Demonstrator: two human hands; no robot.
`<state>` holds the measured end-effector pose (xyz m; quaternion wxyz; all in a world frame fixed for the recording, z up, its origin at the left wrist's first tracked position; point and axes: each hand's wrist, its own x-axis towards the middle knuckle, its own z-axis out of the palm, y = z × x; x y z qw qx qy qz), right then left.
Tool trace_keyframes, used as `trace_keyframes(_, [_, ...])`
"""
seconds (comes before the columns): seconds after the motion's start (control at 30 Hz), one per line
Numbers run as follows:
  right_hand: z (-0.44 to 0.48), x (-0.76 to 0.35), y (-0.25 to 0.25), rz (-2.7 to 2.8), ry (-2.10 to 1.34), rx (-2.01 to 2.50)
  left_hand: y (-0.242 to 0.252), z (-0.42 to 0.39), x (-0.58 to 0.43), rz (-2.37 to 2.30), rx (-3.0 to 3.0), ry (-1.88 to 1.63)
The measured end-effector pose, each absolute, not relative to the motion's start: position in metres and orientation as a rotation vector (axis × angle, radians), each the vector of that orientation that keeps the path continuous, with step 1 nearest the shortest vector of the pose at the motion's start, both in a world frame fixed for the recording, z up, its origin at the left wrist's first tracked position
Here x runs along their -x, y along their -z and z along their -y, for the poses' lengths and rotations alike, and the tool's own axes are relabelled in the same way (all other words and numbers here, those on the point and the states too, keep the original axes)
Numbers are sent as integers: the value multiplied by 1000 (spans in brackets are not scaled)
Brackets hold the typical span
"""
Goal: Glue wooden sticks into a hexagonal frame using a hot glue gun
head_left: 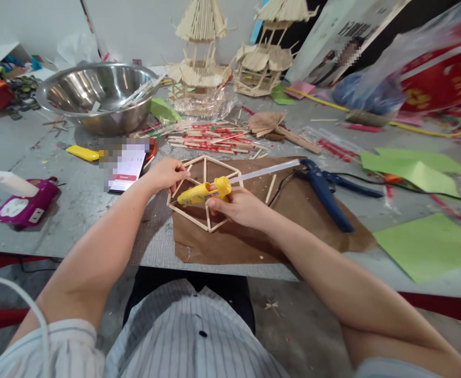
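Note:
A hexagonal frame of thin wooden sticks, with sticks crossing its middle, lies on a sheet of brown paper. At the frame's upper left side, my left hand has its fingers pinched on a stick of the frame. My right hand is wrapped round a yellow hot glue gun, held over the frame. The gun's nozzle points left, close to the frame's left corner. A long clear glue stick sticks out of the gun's back end.
Blue-handled pliers lie right of the frame. Behind are red-wrapped sticks, a steel bowl and two stick-built pagodas. Leftward lie a phone, a yellow cutter and a purple device. Green paper lies right.

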<state>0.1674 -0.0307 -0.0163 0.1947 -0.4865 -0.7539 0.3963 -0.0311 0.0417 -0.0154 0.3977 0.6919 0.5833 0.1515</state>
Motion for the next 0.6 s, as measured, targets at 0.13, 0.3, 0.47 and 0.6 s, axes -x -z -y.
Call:
trace_keyframes(0.13, [30, -163, 16, 2094, -1137, 1415, 13, -41, 30, -1466, -1740, -369])
trace_keyframes(0.3, [29, -162, 15, 2092, -1156, 1448, 10, -40, 29, -1496, -1754, -336])
trace_keyframes(0.47, [29, -161, 15, 2094, -1126, 1483, 12, -40, 29, -1496, -1774, -344])
trace_keyframes(0.6, [29, -161, 15, 2131, -1061, 1479, 13, -41, 30, -1496, -1802, -342])
